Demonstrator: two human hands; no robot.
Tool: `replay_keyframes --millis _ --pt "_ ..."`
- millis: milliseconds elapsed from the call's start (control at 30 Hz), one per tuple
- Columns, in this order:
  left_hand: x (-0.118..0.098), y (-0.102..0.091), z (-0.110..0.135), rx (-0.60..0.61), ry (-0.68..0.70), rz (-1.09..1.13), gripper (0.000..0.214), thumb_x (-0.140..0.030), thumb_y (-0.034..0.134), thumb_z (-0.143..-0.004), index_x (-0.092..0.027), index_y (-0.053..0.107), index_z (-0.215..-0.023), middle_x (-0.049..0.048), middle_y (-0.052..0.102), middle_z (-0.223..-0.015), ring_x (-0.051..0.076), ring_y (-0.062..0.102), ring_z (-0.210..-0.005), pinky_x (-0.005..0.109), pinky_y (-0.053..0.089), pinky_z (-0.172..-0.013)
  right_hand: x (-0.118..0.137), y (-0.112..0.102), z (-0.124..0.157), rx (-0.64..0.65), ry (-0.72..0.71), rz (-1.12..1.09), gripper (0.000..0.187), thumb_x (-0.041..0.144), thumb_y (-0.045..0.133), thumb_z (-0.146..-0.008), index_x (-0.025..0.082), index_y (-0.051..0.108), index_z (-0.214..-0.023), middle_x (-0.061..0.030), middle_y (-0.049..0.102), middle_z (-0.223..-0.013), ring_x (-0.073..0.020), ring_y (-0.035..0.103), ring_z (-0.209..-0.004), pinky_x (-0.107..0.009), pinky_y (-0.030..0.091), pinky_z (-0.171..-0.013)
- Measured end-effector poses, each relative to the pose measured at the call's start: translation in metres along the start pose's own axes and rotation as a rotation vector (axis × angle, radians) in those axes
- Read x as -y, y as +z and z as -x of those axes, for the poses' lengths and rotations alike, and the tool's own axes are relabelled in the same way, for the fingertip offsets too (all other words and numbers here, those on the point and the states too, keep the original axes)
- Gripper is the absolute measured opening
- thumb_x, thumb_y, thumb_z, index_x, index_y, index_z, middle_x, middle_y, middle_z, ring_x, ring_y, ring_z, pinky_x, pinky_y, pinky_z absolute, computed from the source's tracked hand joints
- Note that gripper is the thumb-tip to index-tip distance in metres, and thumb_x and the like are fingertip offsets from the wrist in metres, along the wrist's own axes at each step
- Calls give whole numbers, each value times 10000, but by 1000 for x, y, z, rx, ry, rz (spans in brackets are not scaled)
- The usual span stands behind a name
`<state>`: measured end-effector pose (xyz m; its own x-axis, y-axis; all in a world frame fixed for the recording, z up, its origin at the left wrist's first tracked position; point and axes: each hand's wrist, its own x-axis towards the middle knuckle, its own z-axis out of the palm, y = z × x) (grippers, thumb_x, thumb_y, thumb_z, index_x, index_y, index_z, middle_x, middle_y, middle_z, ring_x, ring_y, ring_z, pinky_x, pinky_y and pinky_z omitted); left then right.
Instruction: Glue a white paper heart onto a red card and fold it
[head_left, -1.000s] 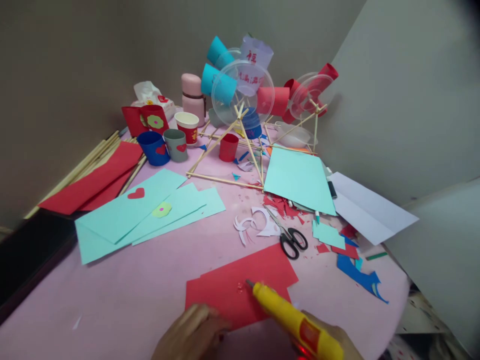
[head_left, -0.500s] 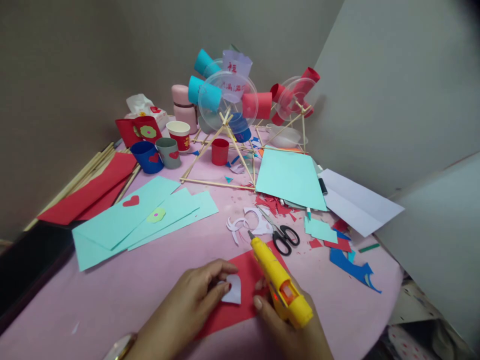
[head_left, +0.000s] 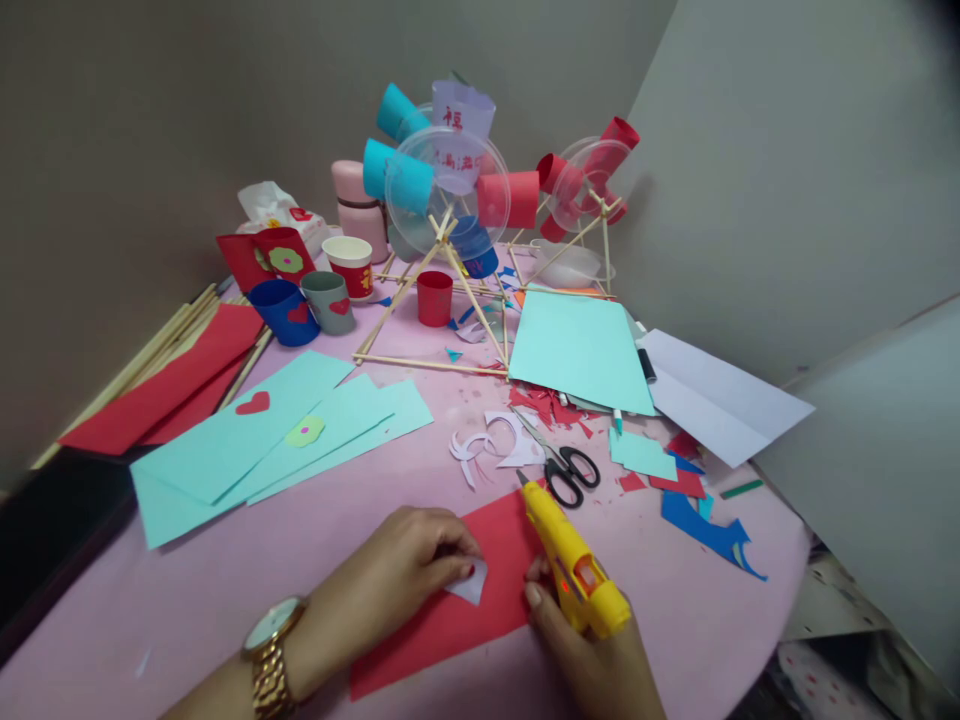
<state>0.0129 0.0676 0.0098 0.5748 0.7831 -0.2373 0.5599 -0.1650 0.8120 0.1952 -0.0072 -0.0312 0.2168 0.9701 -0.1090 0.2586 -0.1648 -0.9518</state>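
Pinched between the thumb and fingers of my left hand (head_left: 431,555) is a small white paper piece (head_left: 471,586), partly covered by the fingers. It is over a red sheet of paper (head_left: 420,645) on the pink tabletop. My right hand (head_left: 581,640) grips a yellow glue gun (head_left: 574,555), whose nozzle points away and to the left past the sheet's far edge. A small red light glows on its side. Beyond the nozzle lie black-handled scissors (head_left: 566,472) and curled white paper scraps (head_left: 510,440).
Mint-green sheets (head_left: 225,455) lie on the left near red paper strips (head_left: 172,385). Paper cups (head_left: 350,265) and a pink flask (head_left: 361,215) stand behind. Stick-framed wheels (head_left: 450,195) rise at the back. Blue scraps (head_left: 709,535) and a folded white sheet (head_left: 724,395) lie right.
My left hand has turned the white paper piece, so less of it shows. The glue gun has moved slightly right. More of the left wrist's gold watch is in view.
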Motion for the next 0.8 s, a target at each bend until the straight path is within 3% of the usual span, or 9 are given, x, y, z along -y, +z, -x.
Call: replay_keyframes --millis 233,333,400,567,667,800 --pt "-7 -20 2 85 -8 100 211 -250 490 -808 -206 696 -789 -27 651 -698 115 552 -625 177 406 -581 7 -11 0 -60 -112 184 199 375 579 -768 184 589 -825 -61 664 -750 -212 632 -702 -260 498 -584" --pt "-8 -24 3 98 -22 172 229 -292 480 -827 -199 686 -786 -22 643 -704 125 552 -638 186 413 -589 5 -39 -7 -209 -148 430 205 401 536 -797 202 555 -842 -28 629 -666 -194 602 -573 -272 469 -531" --pt "-6 -25 3 98 -39 213 255 -327 465 -839 -192 675 -789 -10 655 -714 144 570 -661 203 430 -612 -3 -66 -12 -311 -144 602 237 429 510 -801 204 536 -872 -39 633 -717 -207 609 -582 -287 460 -527" --pt "4 -22 4 -9 -66 272 258 -378 449 -837 -234 663 -837 -10 685 -802 183 606 -783 220 456 -689 -33 -120 -16 -253 -60 938 253 420 493 -794 217 493 -946 -67 634 -848 -258 643 -675 -318 455 -511" --pt "7 -22 6 -62 -76 293 261 -410 446 -828 -272 655 -899 -24 687 -793 187 611 -776 224 465 -682 -37 -129 -18 -226 -91 999 297 404 496 -802 206 479 -1023 -89 605 -961 -271 632 -804 -343 473 -601" --pt "9 -22 9 -109 -140 317 266 -425 501 -802 -270 632 -974 -13 690 -857 202 611 -825 251 468 -721 -33 -132 -23 -223 -122 1046 300 436 479 -821 204 489 -1011 -89 589 -933 -279 614 -819 -352 469 -596"
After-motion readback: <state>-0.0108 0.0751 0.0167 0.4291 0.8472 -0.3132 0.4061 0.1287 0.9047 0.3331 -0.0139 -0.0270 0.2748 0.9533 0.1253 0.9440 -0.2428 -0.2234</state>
